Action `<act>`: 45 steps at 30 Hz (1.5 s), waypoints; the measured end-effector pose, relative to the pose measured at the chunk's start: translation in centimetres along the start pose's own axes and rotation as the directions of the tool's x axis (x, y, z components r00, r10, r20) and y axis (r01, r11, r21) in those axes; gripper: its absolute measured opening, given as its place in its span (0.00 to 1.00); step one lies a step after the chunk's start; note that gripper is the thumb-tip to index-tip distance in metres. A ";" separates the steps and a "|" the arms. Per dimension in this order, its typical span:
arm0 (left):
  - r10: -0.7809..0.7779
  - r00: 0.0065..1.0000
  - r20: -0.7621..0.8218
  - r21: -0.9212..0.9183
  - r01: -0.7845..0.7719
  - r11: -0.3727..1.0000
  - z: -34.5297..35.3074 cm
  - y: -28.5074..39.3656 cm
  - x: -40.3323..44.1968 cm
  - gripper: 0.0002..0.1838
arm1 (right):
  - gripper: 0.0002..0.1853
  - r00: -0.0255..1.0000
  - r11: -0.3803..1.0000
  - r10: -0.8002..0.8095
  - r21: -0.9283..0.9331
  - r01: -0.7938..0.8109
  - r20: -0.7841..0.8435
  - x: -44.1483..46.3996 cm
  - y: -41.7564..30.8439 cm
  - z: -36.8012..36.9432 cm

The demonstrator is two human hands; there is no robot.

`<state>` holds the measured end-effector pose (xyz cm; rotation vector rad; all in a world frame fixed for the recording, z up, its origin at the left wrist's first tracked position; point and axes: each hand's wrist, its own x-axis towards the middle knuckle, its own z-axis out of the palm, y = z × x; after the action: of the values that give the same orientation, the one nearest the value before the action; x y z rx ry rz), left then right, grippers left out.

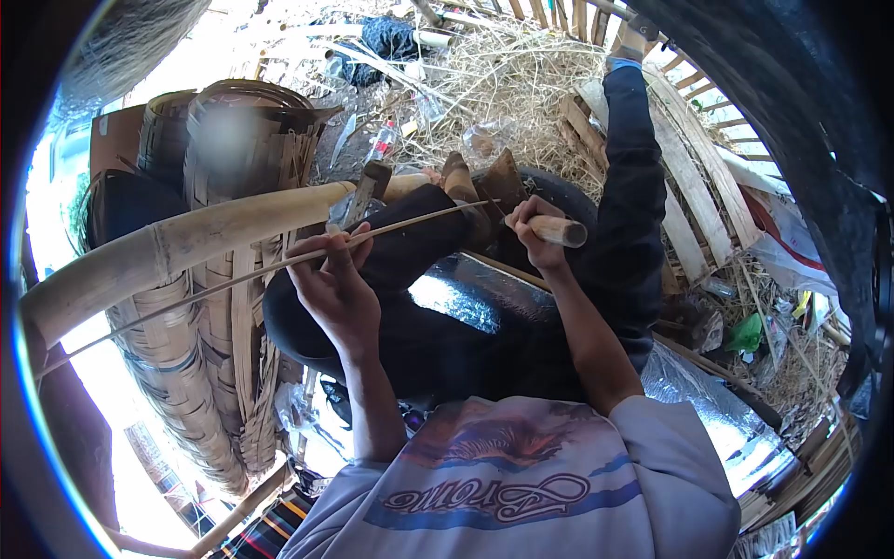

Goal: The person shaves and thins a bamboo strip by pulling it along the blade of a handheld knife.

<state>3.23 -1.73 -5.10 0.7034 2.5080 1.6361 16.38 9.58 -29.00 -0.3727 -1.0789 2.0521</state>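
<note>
A long thin bamboo strip [205,293] runs slantwise from the far left up towards the middle. My left hand [337,291] is closed on it, thumb and fingers pinching it above my bent knee. My right hand [537,244] is wrapped around a knife's thick wooden handle [559,231], whose round butt points right. The knife's blade is hard to make out near the strip's right end. Just beyond that end stands a brown, pointed flat piece [500,177]. A thick bamboo pole [186,240] lies across the left side, behind the strip.
Woven bamboo baskets or rolls [247,140] stand at the left. Straw [521,70] and a plastic bottle [383,138] litter the ground ahead. Wooden slats [684,233] lie at the right, beside my outstretched leg [629,177]. A wooden post [372,186] rises near my knee.
</note>
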 end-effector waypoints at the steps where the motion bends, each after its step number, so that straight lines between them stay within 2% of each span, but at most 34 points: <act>1: 0.010 1.000 -0.002 -0.008 -0.010 1.000 0.2 0.0 0.1 0.07 | 0.07 0.998 0.988 0.054 -0.145 -0.058 -0.032 0.4 0.2 0.0; 2: 0.011 1.000 0.004 -0.011 -0.011 1.000 0.2 0.1 0.1 0.07 | 0.07 0.993 0.988 0.046 -0.139 -0.062 -0.113 0.4 0.2 -0.2; 3: 0.009 1.000 0.012 -0.010 -0.009 1.000 0.1 0.0 0.0 0.06 | 0.07 0.992 0.989 0.044 -0.133 -0.059 -0.114 0.9 -0.8 0.2; 5: 0.020 1.000 0.018 -0.007 -0.020 1.000 0.1 0.1 0.0 0.07 | 0.07 0.994 0.996 0.060 0.065 -0.055 -0.088 1.1 -2.7 0.6; 7: 0.022 1.000 0.015 -0.013 -0.022 1.000 0.2 -0.1 -0.1 0.07 | 0.07 0.997 0.994 0.042 0.101 -0.035 -0.067 0.7 -2.3 0.9; 9: 0.003 1.000 0.000 0.059 -0.003 0.998 0.0 -0.2 0.1 0.07 | 0.06 1.000 0.984 -0.019 0.175 0.022 -0.021 0.5 -2.1 1.1; 11: -0.013 1.000 -0.011 0.007 0.013 1.000 0.3 0.0 0.2 0.07 | 0.06 0.998 0.984 0.013 0.178 -0.001 -0.064 0.6 -0.4 0.2; 13: -0.034 0.999 -0.006 -0.017 0.034 0.999 -0.1 0.1 0.0 0.07 | 0.07 0.995 0.967 0.095 -0.235 -0.100 -0.032 0.3 0.1 -0.1; 15: 0.012 1.000 0.005 0.003 -0.012 1.000 0.1 -0.1 -0.1 0.07 | 0.06 0.995 0.977 0.081 -0.194 -0.092 -0.065 0.4 -0.2 0.0; 18: -0.008 1.000 -0.012 0.022 0.008 1.000 0.0 -0.1 0.0 0.08 | 0.07 0.999 0.990 0.014 0.138 -0.010 -0.029 1.1 -3.8 1.7; 21: 0.000 1.000 -0.031 0.026 0.001 1.000 0.0 -0.4 0.2 0.08 | 0.07 0.999 0.998 -0.022 0.060 0.025 -0.044 0.5 -0.8 0.5; 22: 0.012 1.000 -0.028 0.055 -0.011 0.998 0.0 -0.4 0.2 0.08 | 0.07 0.992 0.988 0.003 0.152 0.016 -0.124 1.0 -0.7 0.9; 23: 0.022 1.000 -0.021 0.092 -0.020 0.996 -0.1 -0.4 0.3 0.08 | 0.07 0.992 0.987 -0.001 0.156 0.020 -0.123 1.4 -1.0 0.8; 25: 0.001 1.000 -0.018 0.062 0.001 0.998 -0.2 -0.1 0.1 0.08 | 0.07 0.983 0.989 0.128 0.090 -0.117 -0.129 1.4 -2.4 0.7; 27: -0.018 1.000 -0.018 0.011 0.018 1.000 0.4 0.0 0.2 0.08 | 0.07 0.991 0.994 0.089 0.077 -0.081 -0.097 1.6 -3.7 1.2; 29: 0.002 1.000 -0.015 0.027 -0.001 1.000 0.1 0.0 0.0 0.08 | 0.06 0.998 0.989 -0.055 0.137 0.051 0.023 1.4 -4.2 2.1; 31: -0.013 1.000 -0.016 0.036 0.014 0.999 -0.3 -0.2 -0.3 0.08 | 0.07 1.000 0.989 -0.030 0.143 0.029 0.004 0.6 -2.4 1.8; 33: 0.005 1.000 -0.022 0.024 -0.004 1.000 0.2 -0.1 0.2 0.08 | 0.07 0.993 1.000 -0.015 -0.022 0.012 -0.121 0.8 -0.9 0.9; 34: -0.004 1.000 -0.016 0.007 0.004 1.000 0.3 0.0 0.1 0.08 | 0.07 0.988 0.997 0.070 0.030 -0.067 -0.140 1.0 -0.8 0.2; 35: -0.015 1.000 -0.007 -0.008 0.015 1.000 0.3 0.0 0.1 0.08 | 0.07 0.987 0.997 0.071 0.037 -0.066 -0.145 1.4 -1.4 0.5; 37: 0.000 1.000 0.000 0.010 0.000 1.000 0.2 -0.1 0.0 0.09 | 0.06 0.999 0.996 0.049 0.075 -0.048 -0.016 1.5 -3.0 0.6; 38: 0.022 1.000 -0.008 0.015 -0.022 1.000 0.3 -0.2 0.1 0.11 | 0.06 1.000 0.989 -0.005 0.148 0.009 -0.028 1.6 -3.9 1.6; 39: 0.014 1.000 -0.010 0.017 -0.014 1.000 0.3 -0.2 0.0 0.11 | 0.06 1.000 0.989 0.003 0.148 0.001 -0.028 1.3 -3.4 1.4; 41: 0.003 1.000 -0.017 0.031 -0.003 1.000 0.3 0.0 0.1 0.08 | 0.07 0.999 0.997 -0.039 -0.063 0.037 -0.033 0.6 -1.2 0.9; 42: 0.009 1.000 -0.020 0.024 -0.009 1.000 0.5 0.0 0.2 0.08 | 0.07 0.999 0.966 0.049 -0.253 -0.049 -0.006 0.1 -0.6 0.3; 43: 0.009 1.000 -0.014 0.012 -0.009 1.000 0.6 0.0 0.2 0.08 | 0.07 0.999 0.966 0.039 -0.255 -0.038 -0.004 0.3 -0.4 0.0; 45: 0.010 1.000 -0.006 0.008 -0.010 1.000 0.6 0.1 0.2 0.08 | 0.07 0.988 0.963 0.101 -0.239 -0.127 -0.117 0.2 0.4 -0.4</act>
<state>3.20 -1.13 -5.24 0.7143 2.5209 1.6342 16.28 9.85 -29.53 -0.6740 -1.2766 1.9770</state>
